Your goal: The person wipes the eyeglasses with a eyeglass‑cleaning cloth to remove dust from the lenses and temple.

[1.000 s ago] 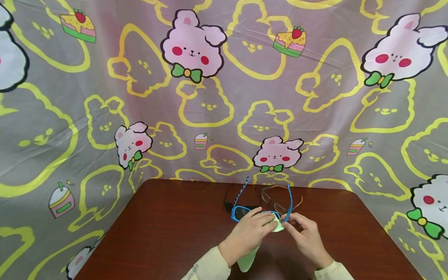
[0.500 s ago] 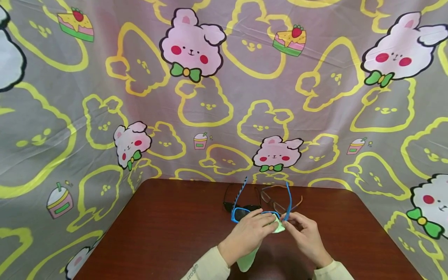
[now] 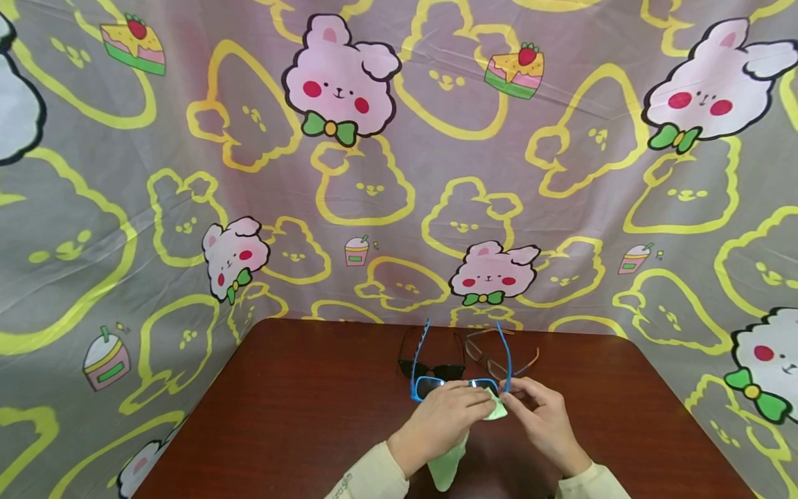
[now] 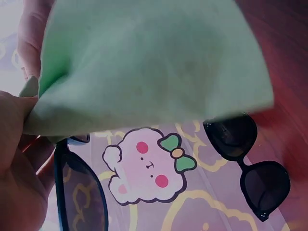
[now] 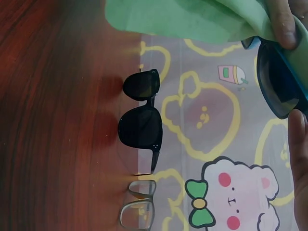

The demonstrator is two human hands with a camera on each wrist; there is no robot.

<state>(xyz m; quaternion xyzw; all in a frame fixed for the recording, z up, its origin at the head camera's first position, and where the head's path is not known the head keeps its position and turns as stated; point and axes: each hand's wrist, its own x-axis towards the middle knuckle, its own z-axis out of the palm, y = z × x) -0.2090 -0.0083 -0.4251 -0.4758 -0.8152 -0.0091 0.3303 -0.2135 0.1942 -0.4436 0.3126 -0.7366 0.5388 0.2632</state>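
Observation:
Blue-framed sunglasses (image 3: 508, 367) are held up above the table, temples pointing away, with dark lenses (image 5: 279, 82). My right hand (image 3: 550, 424) pinches their right corner near the hinge. My left hand (image 3: 439, 421) holds a light green cloth (image 3: 446, 466) against the right lens, fingers bent over it. A corner of the cloth sticks out past the fingertips, and the rest hangs below the palm. In the left wrist view the cloth (image 4: 154, 62) covers much of the scene, with part of the left hand (image 4: 19, 173) at the edge. The fingers partly hide the sunglasses' middle.
Black sunglasses (image 3: 445, 371) lie on the dark red-brown table (image 3: 299, 402), behind the blue pair. To their right lie clear-lens glasses (image 3: 497, 369) with brownish temples. A patterned curtain (image 3: 399, 159) closes off the back and sides.
The blue sunglasses have tilted, their temple tips shifting left and the front dropping slightly. The hanging cloth has swung a little to the right and lower. Both hands stay nearly in place.

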